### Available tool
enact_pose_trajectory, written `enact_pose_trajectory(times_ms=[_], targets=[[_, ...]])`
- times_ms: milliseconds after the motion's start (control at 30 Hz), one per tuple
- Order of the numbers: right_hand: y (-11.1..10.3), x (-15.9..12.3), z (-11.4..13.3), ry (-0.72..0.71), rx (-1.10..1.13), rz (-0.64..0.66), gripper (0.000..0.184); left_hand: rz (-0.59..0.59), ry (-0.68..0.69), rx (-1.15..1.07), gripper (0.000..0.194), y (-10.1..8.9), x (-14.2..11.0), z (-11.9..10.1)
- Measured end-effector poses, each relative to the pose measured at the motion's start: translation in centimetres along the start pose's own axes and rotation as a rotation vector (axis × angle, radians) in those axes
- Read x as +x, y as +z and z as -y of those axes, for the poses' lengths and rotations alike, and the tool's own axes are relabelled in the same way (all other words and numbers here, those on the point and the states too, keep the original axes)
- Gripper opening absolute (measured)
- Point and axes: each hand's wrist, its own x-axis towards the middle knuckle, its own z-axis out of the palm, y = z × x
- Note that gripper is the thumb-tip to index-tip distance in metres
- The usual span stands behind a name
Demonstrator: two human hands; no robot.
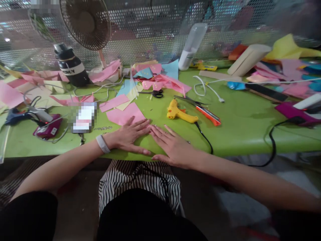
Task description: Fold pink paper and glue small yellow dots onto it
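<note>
My left hand (131, 135) lies flat on the green table (235, 137), fingers stretched out, by the near edge of a pink sheet of paper (129, 113). My right hand (173, 144) rests flat beside it, and the fingertips of both hands meet or nearly meet. Neither hand holds anything. Just beyond the right hand lies a yellow hot glue gun (179, 113) with a black cord. A red-orange box cutter (208, 115) is to its right. Black-handled scissors (157, 93) lie farther back among the paper scraps.
A phone (85, 117) and a purple power strip (50, 127) are on the left. Behind them stand a black bottle (70, 65) and a fan (86, 25). A clear bottle (193, 47), a beige roll (248, 60) and coloured paper (291, 72) line the back. Cords cross the table.
</note>
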Motion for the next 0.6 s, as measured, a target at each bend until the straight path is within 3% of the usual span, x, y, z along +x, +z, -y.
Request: enact_pose_trajectory(times_ms=[300,600], targets=[[0.0,0.4,0.7,0.015,-0.061,-0.076,0.072,0.013,-0.015,-0.008,0.095,0.4,-0.6,0.8],[0.2,0.4,0.5,0.027,-0.045,-0.108,0.071,0.048,-0.216,0.041,0.090,-1.0,-6.2,4.2]])
